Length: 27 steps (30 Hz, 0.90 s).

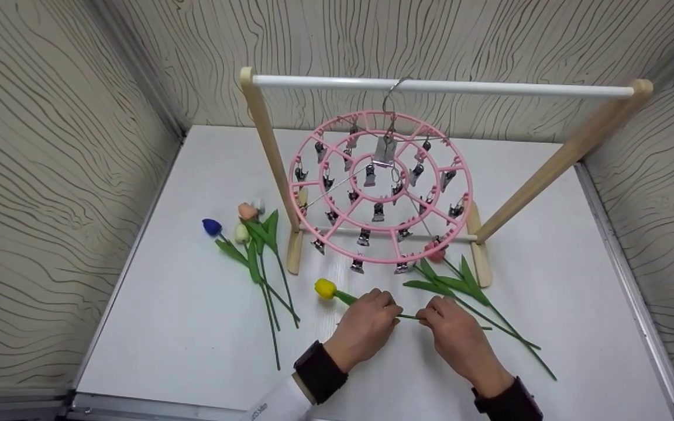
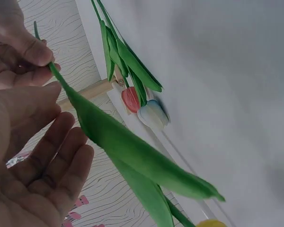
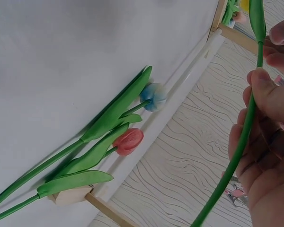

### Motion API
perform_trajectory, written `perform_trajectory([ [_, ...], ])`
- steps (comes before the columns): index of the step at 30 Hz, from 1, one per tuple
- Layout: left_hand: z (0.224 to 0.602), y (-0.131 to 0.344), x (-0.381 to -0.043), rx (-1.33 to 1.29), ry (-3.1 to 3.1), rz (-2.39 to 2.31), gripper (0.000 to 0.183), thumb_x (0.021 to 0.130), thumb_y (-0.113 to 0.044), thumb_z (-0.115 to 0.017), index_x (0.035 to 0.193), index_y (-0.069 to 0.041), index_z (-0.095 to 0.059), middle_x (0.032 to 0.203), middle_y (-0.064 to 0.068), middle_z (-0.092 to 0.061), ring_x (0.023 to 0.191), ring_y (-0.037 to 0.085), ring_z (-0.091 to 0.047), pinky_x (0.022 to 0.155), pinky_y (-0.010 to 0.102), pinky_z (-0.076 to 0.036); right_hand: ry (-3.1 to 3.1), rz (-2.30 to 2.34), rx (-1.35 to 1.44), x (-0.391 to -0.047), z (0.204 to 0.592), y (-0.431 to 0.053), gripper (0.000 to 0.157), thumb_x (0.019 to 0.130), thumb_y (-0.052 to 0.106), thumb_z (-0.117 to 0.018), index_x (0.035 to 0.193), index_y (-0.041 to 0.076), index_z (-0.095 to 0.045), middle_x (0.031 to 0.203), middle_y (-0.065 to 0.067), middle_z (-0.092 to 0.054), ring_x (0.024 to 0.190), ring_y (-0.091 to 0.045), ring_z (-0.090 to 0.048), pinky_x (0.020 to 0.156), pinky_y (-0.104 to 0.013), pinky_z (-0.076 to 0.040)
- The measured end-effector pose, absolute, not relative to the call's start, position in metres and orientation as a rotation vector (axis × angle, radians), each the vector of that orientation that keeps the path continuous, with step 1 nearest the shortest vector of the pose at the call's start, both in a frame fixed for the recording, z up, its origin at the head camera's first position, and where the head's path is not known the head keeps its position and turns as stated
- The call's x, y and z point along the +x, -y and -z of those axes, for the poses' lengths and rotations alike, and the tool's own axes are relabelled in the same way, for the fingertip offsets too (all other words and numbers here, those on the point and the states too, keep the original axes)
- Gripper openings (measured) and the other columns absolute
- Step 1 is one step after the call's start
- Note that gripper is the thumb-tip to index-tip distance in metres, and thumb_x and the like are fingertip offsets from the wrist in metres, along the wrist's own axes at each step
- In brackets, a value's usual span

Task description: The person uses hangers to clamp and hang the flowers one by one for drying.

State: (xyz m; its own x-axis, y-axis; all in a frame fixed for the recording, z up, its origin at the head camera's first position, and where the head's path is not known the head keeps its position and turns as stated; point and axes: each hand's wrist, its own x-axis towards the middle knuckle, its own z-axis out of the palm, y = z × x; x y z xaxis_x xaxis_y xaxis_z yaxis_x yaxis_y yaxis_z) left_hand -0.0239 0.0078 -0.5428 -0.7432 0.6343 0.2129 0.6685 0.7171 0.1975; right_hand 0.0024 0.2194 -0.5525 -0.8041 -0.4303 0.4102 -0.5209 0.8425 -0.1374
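A yellow artificial tulip [image 1: 325, 288] with green leaves lies across the space before me, its bloom toward the left. My right hand [image 1: 454, 333] pinches its thin green stem [image 3: 246, 127] between thumb and fingers. My left hand [image 1: 369, 324] is beside the stem just below the leaf [image 2: 132, 151]. Its fingers [image 2: 61, 165] look loosely curled, with the tips close to the stem rather than closed round it. A pink round clip hanger [image 1: 381, 260] with several metal clips hangs just beyond both hands.
The hanger hooks over a white rail [image 1: 506, 88] on a wooden-legged stand [image 1: 270, 140]. Blue, peach and pale tulips [image 1: 241, 234] lie at left on the white table [image 1: 155, 327]. Beyond my right hand lie a red tulip [image 3: 128, 141] and a blue-white tulip [image 3: 154, 97].
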Motion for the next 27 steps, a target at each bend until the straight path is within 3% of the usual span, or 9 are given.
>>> perform_trajectory([
  [17,0.542,-0.012,-0.025,-1.047,2.774,0.317,0.008,0.096,-0.016,-0.084,0.103,-0.019,-0.086,0.091,-0.005,-0.078,0.084,0.008,-0.069,0.080,0.013,-0.060,2.545,-0.385,0.677,0.005,0.545,-0.210,0.029,0.070,0.003,-0.100,0.091,0.011,-0.081,0.084,0.001,-0.067,0.079,-0.013,-0.063,0.067,-0.025,-0.059],
  [20,0.541,-0.009,-0.027,-1.015,2.817,0.409,0.008,0.097,-0.020,-0.083,0.104,-0.018,-0.087,0.091,-0.004,-0.078,0.084,0.008,-0.069,0.082,0.014,-0.061,2.439,-0.548,0.594,0.011,0.543,-0.212,0.023,0.076,0.008,-0.098,0.093,0.008,-0.083,0.086,-0.001,-0.071,0.081,-0.014,-0.066,0.071,-0.024,-0.060],
  [25,0.539,0.001,-0.030,-0.970,2.842,0.667,0.011,0.097,-0.017,-0.082,0.107,-0.016,-0.086,0.092,-0.002,-0.079,0.085,0.011,-0.070,0.083,0.015,-0.062,2.338,-1.092,0.309,0.023,0.545,-0.215,0.016,0.083,-0.003,-0.090,0.093,0.008,-0.083,0.084,0.001,-0.077,0.076,-0.004,-0.068,0.071,-0.009,-0.056],
  [26,0.538,0.002,-0.030,-0.962,2.835,0.730,0.011,0.097,-0.016,-0.082,0.108,-0.015,-0.086,0.092,-0.002,-0.079,0.085,0.011,-0.070,0.082,0.015,-0.061,2.324,-1.238,0.228,0.025,0.546,-0.215,0.026,0.076,-0.012,-0.090,0.094,0.006,-0.083,0.084,0.002,-0.078,0.075,-0.002,-0.069,0.070,-0.009,-0.056],
  [27,0.537,0.003,-0.029,-0.953,2.822,0.788,0.011,0.097,-0.014,-0.082,0.108,-0.014,-0.086,0.092,-0.001,-0.079,0.086,0.011,-0.070,0.081,0.015,-0.061,2.309,-1.386,0.130,0.026,0.546,-0.215,0.024,0.080,-0.013,-0.087,0.095,0.004,-0.082,0.085,0.003,-0.078,0.075,0.000,-0.071,0.069,-0.009,-0.058],
])
